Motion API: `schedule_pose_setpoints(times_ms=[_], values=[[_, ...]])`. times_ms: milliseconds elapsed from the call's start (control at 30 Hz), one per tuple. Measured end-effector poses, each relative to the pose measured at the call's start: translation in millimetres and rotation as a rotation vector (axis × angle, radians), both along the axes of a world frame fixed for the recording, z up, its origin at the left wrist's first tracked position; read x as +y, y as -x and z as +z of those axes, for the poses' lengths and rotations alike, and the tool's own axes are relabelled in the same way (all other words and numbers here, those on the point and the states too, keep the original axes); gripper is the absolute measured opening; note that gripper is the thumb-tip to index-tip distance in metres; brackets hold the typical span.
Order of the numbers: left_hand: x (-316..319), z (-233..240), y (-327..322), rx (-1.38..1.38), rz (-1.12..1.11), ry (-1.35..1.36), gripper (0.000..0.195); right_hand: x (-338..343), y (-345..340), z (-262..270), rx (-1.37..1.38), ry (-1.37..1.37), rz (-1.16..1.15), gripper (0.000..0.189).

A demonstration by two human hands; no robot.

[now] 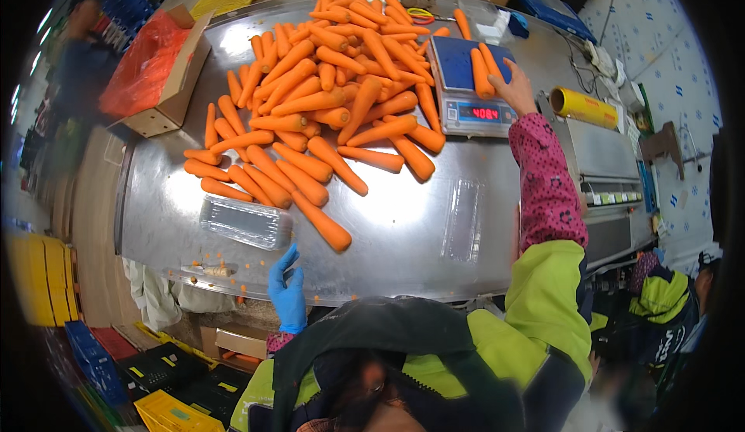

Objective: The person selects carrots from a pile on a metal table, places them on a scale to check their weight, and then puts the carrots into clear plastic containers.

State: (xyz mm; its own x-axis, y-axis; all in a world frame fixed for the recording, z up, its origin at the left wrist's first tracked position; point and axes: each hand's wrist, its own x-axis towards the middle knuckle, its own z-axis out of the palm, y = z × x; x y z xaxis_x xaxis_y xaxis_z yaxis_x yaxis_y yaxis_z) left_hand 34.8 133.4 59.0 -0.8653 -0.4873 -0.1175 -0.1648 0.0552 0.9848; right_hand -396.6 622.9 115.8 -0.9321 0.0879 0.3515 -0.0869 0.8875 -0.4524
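My right hand (516,87), bare, reaches over the digital scale (460,54), its fingertips at two carrots (485,71) lying on the blue platform. Whether it grips them is not certain. The scale's red display is lit. My left hand (287,283), in a blue glove, is over the table's near edge with fingers apart and nothing in it. Just beyond its fingertips lies a clear plastic tray (247,222). A large heap of carrots (337,77) covers the table's middle and far side. Another clear tray (464,217) rests below the scale.
An open cardboard box with a red liner (145,65) stands at the table's left. Right of the scale, a yellow film roll (584,107) lies by a wrapping machine (605,158). Scissors (420,15) lie behind the heap. One person (87,77) is at left, another (663,298) at lower right.
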Motion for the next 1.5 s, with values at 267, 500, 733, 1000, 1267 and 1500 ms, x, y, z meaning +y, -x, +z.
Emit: schedule_pose_setpoints(times_ms=[267,500,733,1000,1267,1500], values=[[-7,2,-27,0.011,0.170,-0.070,0.040,-52,33,-25,-0.396,-0.135,-0.288,0.110],[-12,1,-20,-0.015,0.132,-0.134,0.037,-63,-25,-29,-0.399,0.412,-0.147,0.102],[-21,1,7,-0.023,-0.089,-0.174,0.035,-97,-247,-19,-0.407,0.955,-0.015,0.092],[-21,3,50,-0.041,-0.477,-0.112,0.034,-152,-371,-67,-0.334,0.057,-0.422,0.093],[-20,9,59,0.013,-0.551,-0.087,0.036,-151,-388,-109,-0.288,-0.304,-0.331,0.077],[-19,3,42,-0.027,-0.404,-0.203,0.036,-145,-350,-85,-0.323,-0.390,-0.132,0.063]])
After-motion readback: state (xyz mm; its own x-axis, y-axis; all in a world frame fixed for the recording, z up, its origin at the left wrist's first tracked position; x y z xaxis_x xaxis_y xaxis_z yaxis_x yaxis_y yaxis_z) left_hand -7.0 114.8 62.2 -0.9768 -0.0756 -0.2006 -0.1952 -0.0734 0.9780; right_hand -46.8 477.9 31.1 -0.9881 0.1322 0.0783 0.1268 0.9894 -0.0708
